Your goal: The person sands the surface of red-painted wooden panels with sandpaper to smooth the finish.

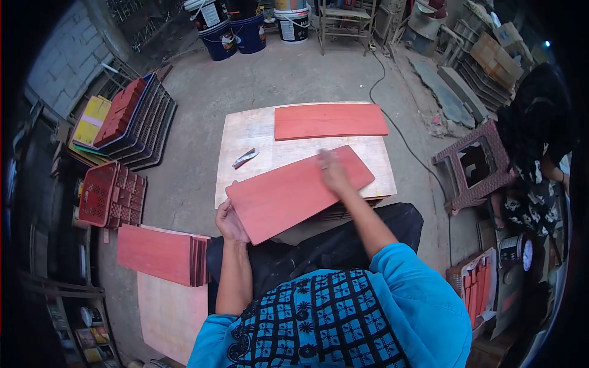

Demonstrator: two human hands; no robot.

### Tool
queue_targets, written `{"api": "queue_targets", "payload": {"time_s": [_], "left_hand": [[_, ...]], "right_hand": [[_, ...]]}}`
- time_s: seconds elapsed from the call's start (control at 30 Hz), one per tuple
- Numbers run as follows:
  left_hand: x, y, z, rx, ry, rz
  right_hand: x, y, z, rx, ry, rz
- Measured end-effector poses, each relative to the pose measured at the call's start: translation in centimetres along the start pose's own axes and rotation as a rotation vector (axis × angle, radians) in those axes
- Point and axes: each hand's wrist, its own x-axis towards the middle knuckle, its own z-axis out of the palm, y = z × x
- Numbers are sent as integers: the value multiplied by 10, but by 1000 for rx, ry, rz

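Observation:
A red board [288,199] lies tilted over the near part of a pale work board [245,132]. My left hand [230,219] grips its lower left edge, thumb on top. On the upper face, towards the right, rests my right hand [331,172]; its fingers are blurred, and whether it holds something does not show. A second red board [331,121] lies flat along the far edge of the work board. Left of the held board is a small dark and silver item [245,158].
Stacked red boards [159,254] stand at my left. Beyond are a red crate [104,193] and dark crates [147,122]. A cable [405,141] crosses the floor near a stool [475,162], beside a person in dark patterned clothing [534,153]. Buckets [245,34] stand at the back.

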Motion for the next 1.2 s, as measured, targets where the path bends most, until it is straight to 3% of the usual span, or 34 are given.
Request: {"api": "queue_targets", "payload": {"time_s": [0.07,0.17,0.3,0.4,0.47,0.53,0.63,0.77,0.87,0.93,1.03,1.17,1.2], "left_hand": [[3,5,5,-20,-24,-34],[-3,12,15,-10,-72,-70],[-3,10,8,22,-17,-66],[-3,2,21,194,38,49],[4,-1,20,230,42,91],[6,-3,19,127,20,66],[3,-2,15,46,19,27],[5,-1,8,42,-17,34],[5,-3,10,98,-7,48],[3,-4,20,37,-36,18],[2,-2,15,11,-38,7],[4,-1,8,44,-33,26],[4,-2,8,27,-35,33]], "right_hand": [[-27,-67,10,53,-176,-206],[-45,-83,-2,19,-280,-432],[2,52,-31,-59,-125,113],[10,54,-27,-69,-65,210],[-10,1,-3,109,-18,-19],[-31,-49,10,0,-188,-360],[-24,-32,-17,107,-237,-200],[16,64,-40,-105,-15,162],[9,24,-5,-23,-81,31],[-19,-28,15,-42,-177,-274],[-44,-36,9,-31,-165,-409],[-11,54,-57,75,-72,244],[-11,50,-50,46,-66,183]]}}
